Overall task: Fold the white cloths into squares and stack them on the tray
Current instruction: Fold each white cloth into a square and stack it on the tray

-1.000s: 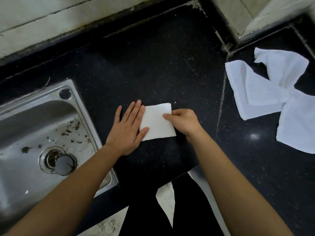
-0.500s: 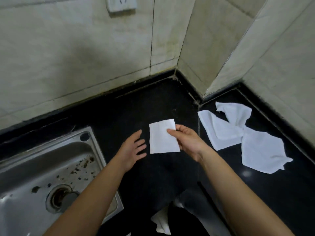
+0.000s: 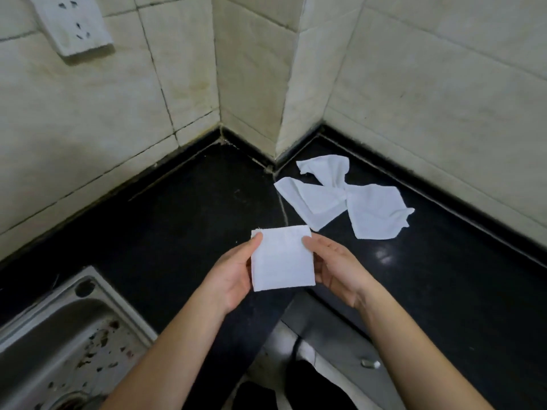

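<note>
A white cloth folded into a small square (image 3: 281, 258) is held up above the black counter (image 3: 177, 220). My left hand (image 3: 233, 273) grips its left edge with the thumb on top. My right hand (image 3: 334, 270) grips its right edge. Behind and to the right, loose unfolded white cloths (image 3: 346, 199) lie crumpled on the counter near the wall corner. No tray is in view.
A steel sink (image 3: 68, 344) with dirt specks sits at the lower left. Tiled walls close the counter at the back and right, with a jutting corner (image 3: 281, 113). A wall socket (image 3: 71, 22) is at the upper left. The counter's front edge runs below my wrists.
The folded square was lifted off the counter by my right hand. My left hand has now taken its left edge. The view has tilted up toward the walls.
</note>
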`<act>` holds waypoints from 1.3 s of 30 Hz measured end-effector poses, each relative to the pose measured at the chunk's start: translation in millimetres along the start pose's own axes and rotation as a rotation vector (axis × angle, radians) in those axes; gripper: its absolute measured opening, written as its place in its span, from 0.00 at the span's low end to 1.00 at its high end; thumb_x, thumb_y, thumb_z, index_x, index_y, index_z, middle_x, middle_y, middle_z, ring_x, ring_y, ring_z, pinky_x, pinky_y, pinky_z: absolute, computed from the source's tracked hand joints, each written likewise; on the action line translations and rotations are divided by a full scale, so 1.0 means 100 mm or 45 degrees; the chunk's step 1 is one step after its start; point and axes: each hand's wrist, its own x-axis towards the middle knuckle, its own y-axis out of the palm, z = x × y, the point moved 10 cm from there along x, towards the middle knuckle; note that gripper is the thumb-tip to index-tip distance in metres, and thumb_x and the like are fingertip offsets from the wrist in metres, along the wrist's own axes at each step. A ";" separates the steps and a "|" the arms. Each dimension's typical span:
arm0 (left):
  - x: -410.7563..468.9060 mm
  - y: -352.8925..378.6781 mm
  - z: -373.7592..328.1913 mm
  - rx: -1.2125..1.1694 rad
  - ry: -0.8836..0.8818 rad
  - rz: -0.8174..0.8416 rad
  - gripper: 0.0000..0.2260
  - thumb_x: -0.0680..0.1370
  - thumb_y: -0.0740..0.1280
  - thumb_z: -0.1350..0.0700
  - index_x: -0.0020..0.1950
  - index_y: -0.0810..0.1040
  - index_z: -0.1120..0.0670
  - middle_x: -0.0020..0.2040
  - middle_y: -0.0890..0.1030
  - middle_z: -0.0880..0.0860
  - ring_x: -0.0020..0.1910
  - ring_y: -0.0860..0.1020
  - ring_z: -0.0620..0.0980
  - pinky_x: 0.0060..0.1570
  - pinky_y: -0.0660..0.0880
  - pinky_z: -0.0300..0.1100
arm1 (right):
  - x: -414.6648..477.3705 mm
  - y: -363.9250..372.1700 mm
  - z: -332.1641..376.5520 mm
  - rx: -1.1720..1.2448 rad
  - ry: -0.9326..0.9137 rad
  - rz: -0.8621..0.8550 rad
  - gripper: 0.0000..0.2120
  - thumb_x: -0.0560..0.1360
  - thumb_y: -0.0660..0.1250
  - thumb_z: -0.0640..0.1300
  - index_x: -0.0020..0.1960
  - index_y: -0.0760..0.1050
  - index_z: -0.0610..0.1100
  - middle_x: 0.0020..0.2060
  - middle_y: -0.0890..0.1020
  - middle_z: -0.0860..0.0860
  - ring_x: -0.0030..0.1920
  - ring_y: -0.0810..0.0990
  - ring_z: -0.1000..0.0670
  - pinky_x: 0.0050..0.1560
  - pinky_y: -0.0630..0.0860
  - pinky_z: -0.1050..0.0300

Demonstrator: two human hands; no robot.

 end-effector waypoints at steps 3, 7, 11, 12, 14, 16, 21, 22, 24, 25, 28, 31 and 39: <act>-0.01 0.39 0.13 0.079 -0.016 0.040 0.18 0.78 0.69 0.46 0.63 0.81 0.56 0.59 0.84 0.57 0.58 0.83 0.57 0.64 0.74 0.59 | -0.29 -0.37 -0.04 0.100 -0.054 -0.151 0.15 0.83 0.63 0.50 0.64 0.79 0.44 0.58 0.84 0.43 0.61 0.81 0.40 0.65 0.75 0.37; -0.10 1.03 0.28 0.182 0.010 0.136 0.20 0.79 0.65 0.44 0.64 0.80 0.56 0.59 0.84 0.57 0.59 0.82 0.57 0.64 0.74 0.58 | -0.77 -0.86 0.04 0.204 -0.210 -0.322 0.14 0.82 0.64 0.51 0.64 0.80 0.48 0.59 0.84 0.45 0.60 0.82 0.42 0.64 0.75 0.37; -0.30 1.80 0.54 0.254 -0.010 0.233 0.19 0.80 0.66 0.46 0.64 0.80 0.56 0.59 0.84 0.57 0.57 0.83 0.58 0.63 0.75 0.57 | -1.45 -1.45 0.12 0.329 -0.351 -0.455 0.13 0.82 0.64 0.50 0.60 0.83 0.48 0.51 0.80 0.39 0.50 0.76 0.42 0.57 0.77 0.41; -0.36 2.03 0.66 0.301 -0.010 0.273 0.18 0.81 0.65 0.46 0.64 0.80 0.55 0.59 0.84 0.57 0.57 0.83 0.57 0.61 0.76 0.56 | -1.66 -1.61 0.12 0.366 -0.377 -0.473 0.14 0.81 0.64 0.50 0.60 0.83 0.46 0.49 0.77 0.40 0.50 0.75 0.43 0.55 0.76 0.44; -0.57 2.57 0.98 0.366 -0.020 0.371 0.17 0.81 0.65 0.47 0.63 0.80 0.56 0.58 0.84 0.57 0.57 0.83 0.56 0.61 0.76 0.56 | -2.17 -2.01 0.04 0.478 -0.431 -0.525 0.17 0.81 0.65 0.51 0.61 0.82 0.42 0.50 0.78 0.42 0.51 0.77 0.43 0.55 0.77 0.45; -0.81 3.09 1.42 0.419 -0.064 0.462 0.17 0.80 0.67 0.48 0.63 0.80 0.57 0.59 0.84 0.58 0.58 0.82 0.56 0.65 0.73 0.57 | -2.73 -2.43 -0.12 0.557 -0.473 -0.588 0.19 0.80 0.66 0.52 0.61 0.81 0.38 0.50 0.80 0.43 0.51 0.79 0.44 0.55 0.77 0.46; -1.52 4.21 2.87 0.566 -0.252 0.672 0.20 0.79 0.68 0.47 0.64 0.79 0.60 0.59 0.83 0.60 0.59 0.82 0.59 0.67 0.72 0.57 | -4.27 -3.36 -0.77 0.493 -0.539 -0.785 0.13 0.80 0.66 0.47 0.61 0.82 0.45 0.54 0.85 0.47 0.49 0.83 0.50 0.44 0.78 0.56; -1.75 4.52 3.31 0.617 -0.300 0.740 0.20 0.80 0.67 0.46 0.64 0.79 0.60 0.58 0.84 0.60 0.57 0.83 0.59 0.65 0.73 0.57 | -4.72 -3.65 -0.97 0.513 -0.576 -0.881 0.12 0.80 0.66 0.46 0.62 0.82 0.47 0.55 0.86 0.47 0.49 0.84 0.51 0.43 0.78 0.56; -2.20 4.97 4.03 0.709 -0.398 0.826 0.20 0.81 0.65 0.46 0.62 0.79 0.61 0.57 0.84 0.61 0.55 0.84 0.59 0.61 0.75 0.56 | -5.47 -4.11 -1.36 0.583 -0.618 -1.042 0.11 0.81 0.66 0.45 0.62 0.81 0.49 0.56 0.85 0.47 0.53 0.84 0.48 0.45 0.79 0.53; -2.40 5.17 4.33 0.745 -0.459 0.873 0.20 0.81 0.65 0.47 0.62 0.79 0.61 0.57 0.84 0.61 0.55 0.84 0.60 0.59 0.75 0.56 | -5.80 -4.29 -1.51 0.614 -0.635 -1.109 0.12 0.81 0.66 0.44 0.62 0.81 0.49 0.56 0.85 0.47 0.54 0.84 0.47 0.46 0.80 0.52; -2.85 5.64 5.08 0.869 -0.563 0.997 0.20 0.79 0.68 0.47 0.64 0.79 0.60 0.59 0.83 0.60 0.57 0.83 0.60 0.59 0.76 0.57 | -6.66 -4.71 -1.91 0.704 -0.685 -1.246 0.13 0.81 0.66 0.43 0.63 0.80 0.49 0.58 0.85 0.47 0.59 0.83 0.45 0.56 0.81 0.45; -3.12 6.06 5.69 1.045 -0.580 1.069 0.19 0.77 0.71 0.48 0.63 0.80 0.59 0.54 0.85 0.57 0.54 0.84 0.58 0.59 0.77 0.60 | -7.37 -5.08 -2.22 0.767 -0.709 -1.328 0.13 0.81 0.65 0.43 0.65 0.79 0.49 0.59 0.84 0.46 0.61 0.82 0.44 0.62 0.78 0.42; -3.13 6.93 6.79 1.246 -0.588 1.176 0.18 0.76 0.71 0.46 0.62 0.82 0.56 0.50 0.85 0.56 0.45 0.85 0.53 0.41 0.83 0.50 | -8.06 -6.11 -2.69 0.902 -0.706 -1.435 0.15 0.82 0.64 0.47 0.68 0.77 0.49 0.62 0.83 0.47 0.61 0.82 0.46 0.55 0.80 0.49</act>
